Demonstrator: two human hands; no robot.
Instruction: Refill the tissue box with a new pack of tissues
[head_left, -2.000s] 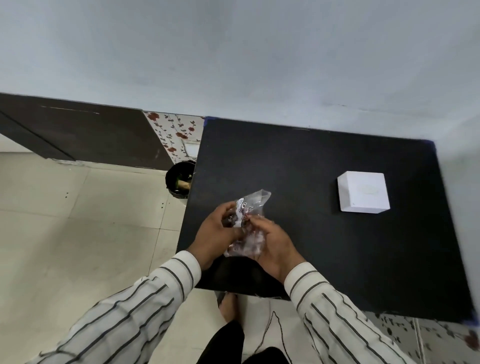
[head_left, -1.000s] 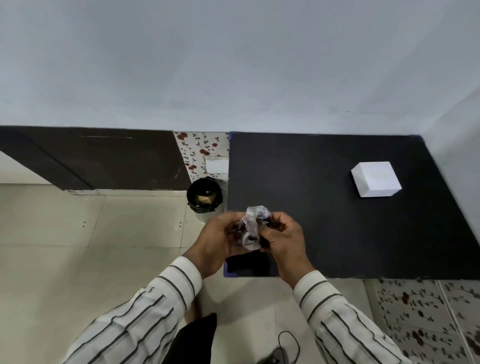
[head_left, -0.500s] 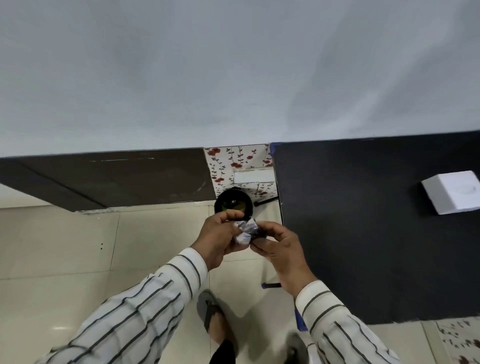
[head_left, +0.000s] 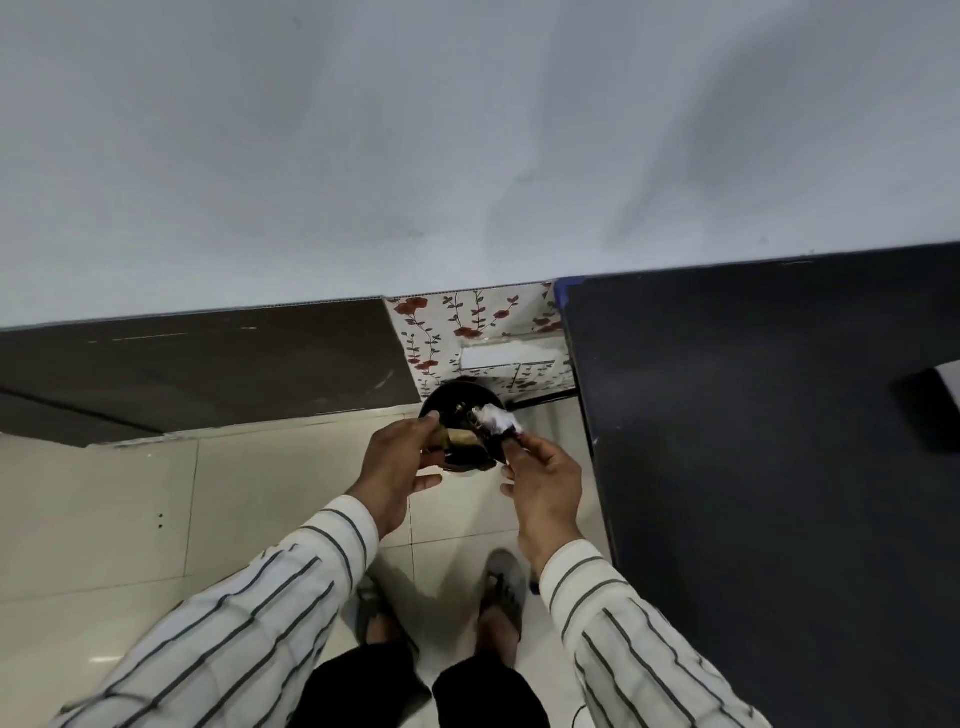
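The black worktop fills the right side, and at its far right edge only a cut-off corner of a pale thing shows; it may be the tissue box, though too little is visible to say. No new pack of tissues is in view, so refilling looks some way off. The person stands on the tiled floor beside the worktop, over a small dark bin that sits against the flowered panel.

The right hand pinches a crumpled plastic wrapper in a fingertip grip, held above the bin's right rim. The left hand hovers with its grip apart and empty, fingers loosely curled over the left rim.

The main risk, as I judge it, is a miss: the bin's mouth is narrow, the wrapper hangs near its edge rather than over the middle, and light crumpled film can spring open, drift, or cling to the fingers on release, then land on the floor by the sandalled feet. The left hand partly covering the opening could also knock it aside. A smaller worry is the bin tipping if a hand bumps its rim.
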